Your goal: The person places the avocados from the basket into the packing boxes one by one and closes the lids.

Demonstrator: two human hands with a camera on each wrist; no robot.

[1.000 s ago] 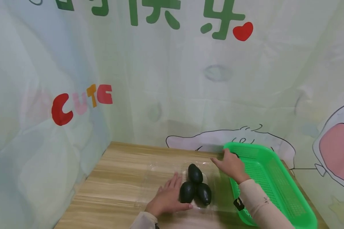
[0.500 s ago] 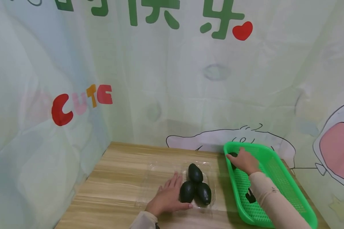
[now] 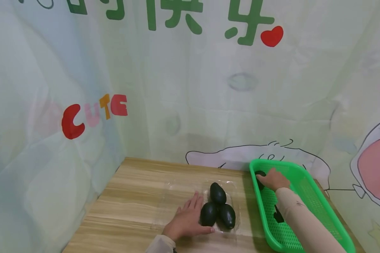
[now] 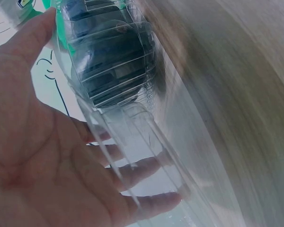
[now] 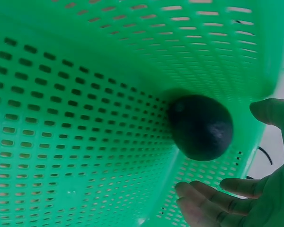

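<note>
Three dark avocados point(image 3: 217, 193) sit in a clear plastic clamshell container point(image 3: 235, 196) on the wooden table. My left hand point(image 3: 187, 218) rests on the container beside them, fingers extended and thumb spread. In the left wrist view, its fingers point(image 4: 146, 172) show through the clear plastic, and dark avocados point(image 4: 111, 61) lie in the ribbed compartment. My right hand point(image 3: 273, 179) is inside the green basket point(image 3: 260, 214), near a single avocado point(image 3: 260, 174) at the far left corner. In the right wrist view, a gap separates that avocado point(image 5: 201, 127) from the loosely bent fingers point(image 5: 213, 201).
The perforated basket stands along the table's right side. Bare wood of the table point(image 3: 130, 200) extends left of the container. A printed cloth backdrop point(image 3: 209, 105) rises behind the table and along the sides.
My right hand has moved right, from the basket's left rim to inside it, by the avocado there. My left hand and the three avocados have stayed put. The head view has shifted slightly.
</note>
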